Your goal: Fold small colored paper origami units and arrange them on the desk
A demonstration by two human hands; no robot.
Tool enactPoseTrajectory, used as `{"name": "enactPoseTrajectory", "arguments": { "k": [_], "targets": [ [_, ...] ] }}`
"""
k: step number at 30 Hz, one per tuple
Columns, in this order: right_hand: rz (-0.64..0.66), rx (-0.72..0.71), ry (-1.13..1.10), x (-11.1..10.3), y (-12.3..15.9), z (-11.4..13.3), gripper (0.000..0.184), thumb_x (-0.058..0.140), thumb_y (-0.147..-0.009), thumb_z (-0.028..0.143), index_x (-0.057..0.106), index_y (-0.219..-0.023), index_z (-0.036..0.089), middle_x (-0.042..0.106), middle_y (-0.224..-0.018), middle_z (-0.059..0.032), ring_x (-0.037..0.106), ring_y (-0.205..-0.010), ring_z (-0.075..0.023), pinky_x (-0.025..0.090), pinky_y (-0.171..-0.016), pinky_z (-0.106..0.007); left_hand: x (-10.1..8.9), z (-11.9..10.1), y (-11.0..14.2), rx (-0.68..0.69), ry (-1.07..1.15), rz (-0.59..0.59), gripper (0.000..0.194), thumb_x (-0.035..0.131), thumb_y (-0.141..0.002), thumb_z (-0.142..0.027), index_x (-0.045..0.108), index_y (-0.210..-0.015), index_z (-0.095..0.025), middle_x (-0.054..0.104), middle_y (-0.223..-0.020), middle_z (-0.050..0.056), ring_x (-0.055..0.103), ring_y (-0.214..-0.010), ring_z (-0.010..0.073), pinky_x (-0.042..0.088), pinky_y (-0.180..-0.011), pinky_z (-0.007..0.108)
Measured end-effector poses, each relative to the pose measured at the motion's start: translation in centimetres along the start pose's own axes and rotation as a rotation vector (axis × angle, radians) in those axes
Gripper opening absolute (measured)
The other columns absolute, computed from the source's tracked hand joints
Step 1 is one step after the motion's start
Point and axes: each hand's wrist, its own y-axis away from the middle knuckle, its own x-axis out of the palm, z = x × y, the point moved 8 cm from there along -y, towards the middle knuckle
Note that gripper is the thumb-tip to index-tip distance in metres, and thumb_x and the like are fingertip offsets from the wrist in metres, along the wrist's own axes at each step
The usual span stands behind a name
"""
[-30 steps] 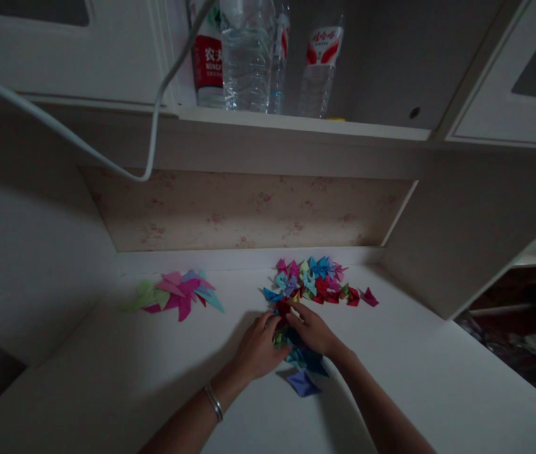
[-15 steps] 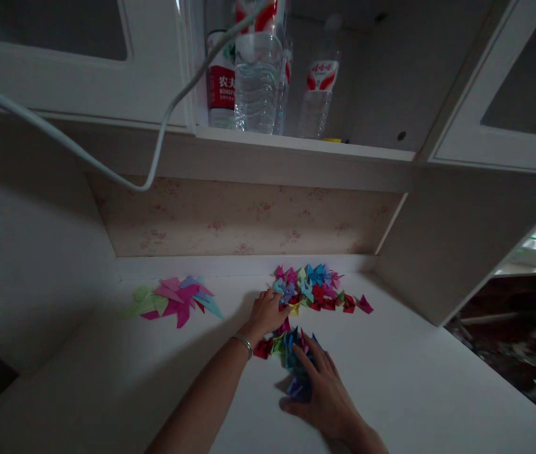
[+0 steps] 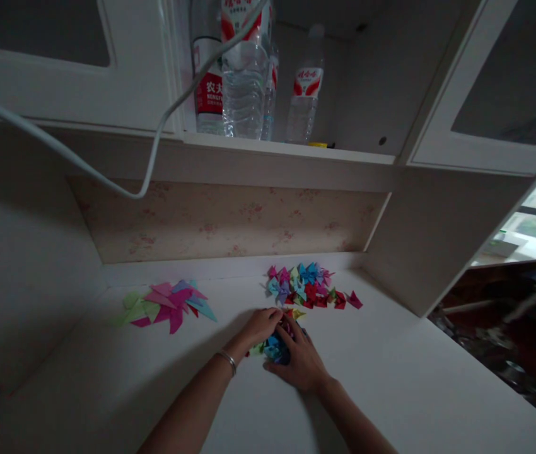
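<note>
My left hand (image 3: 257,326) and my right hand (image 3: 297,359) meet over a small cluster of folded coloured paper pieces (image 3: 272,345) on the white desk (image 3: 391,384). Both hands curl round the cluster from either side and touch it. A silver bracelet (image 3: 227,360) circles my left wrist. Just behind the hands lies a bigger heap of small folded paper pieces (image 3: 308,287) in pink, blue, red and green. To the left lies a fan of larger paper triangles (image 3: 166,304).
Water bottles (image 3: 244,75) stand on a shelf (image 3: 296,148) above the desk between two cabinet doors. A white cable (image 3: 107,180) hangs across the upper left. A side panel (image 3: 438,246) bounds the desk at the right, with a window beyond.
My left hand has drawn back from the far heap to the near cluster. My right hand has moved up and left onto that cluster, closing the pieces together. The camera has tilted slightly.
</note>
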Motion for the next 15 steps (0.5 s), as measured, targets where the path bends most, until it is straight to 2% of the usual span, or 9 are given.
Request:
{"name": "enactPoseTrajectory", "arguments": {
  "k": [6, 9, 12, 15],
  "targets": [
    [-0.019, -0.098, -0.067, 0.4, -1.3, 2.5, 0.094, 0.074, -0.064, 0.047, 0.030, -0.144, 0.025, 0.009, -0.155, -0.0120, 0.024, -0.137, -0.0332, 0.031, -0.108, -0.045, -1.3, 1.0, 3.1, 0.008, 0.106, -0.088, 0.042, 0.033, -0.093, -0.039, 0.061, -0.115, -0.019, 0.066, -0.118, 0.004, 0.060, -0.106, 0.0160, 0.042, -0.095, 0.023],
    [0.009, -0.158, -0.087, 1.0, -2.2, 4.5, 0.090, 0.073, -0.065, 0.045, 0.032, -0.142, 0.022, 0.008, -0.155, -0.0132, 0.031, -0.134, -0.0332, 0.034, -0.106, -0.043, -2.2, 1.7, 4.3, -0.017, 0.119, -0.138, 0.039, 0.032, -0.093, -0.039, 0.061, -0.112, -0.021, 0.066, -0.115, 0.004, 0.060, -0.104, 0.0164, 0.043, -0.094, 0.025],
    [0.053, -0.190, -0.088, 1.6, -3.1, 6.3, 0.084, 0.069, -0.068, 0.045, 0.034, -0.141, 0.022, 0.013, -0.153, -0.0138, 0.036, -0.131, -0.0324, 0.038, -0.102, -0.041, -3.8, 2.4, 5.7, -0.048, 0.112, -0.208, 0.034, 0.033, -0.093, -0.037, 0.061, -0.104, -0.022, 0.065, -0.113, 0.005, 0.057, -0.107, 0.0168, 0.040, -0.098, 0.027],
    [0.100, -0.182, -0.050, 2.1, -3.9, 7.6, 0.083, 0.069, -0.067, 0.042, 0.034, -0.140, 0.023, 0.019, -0.152, -0.0143, 0.043, -0.125, -0.0333, 0.041, -0.099, -0.042, -5.9, 3.3, 7.5, -0.089, 0.114, -0.275, 0.030, 0.032, -0.094, -0.038, 0.054, -0.107, -0.022, 0.061, -0.115, 0.006, 0.054, -0.111, 0.0164, 0.039, -0.100, 0.028]
  ]
}}
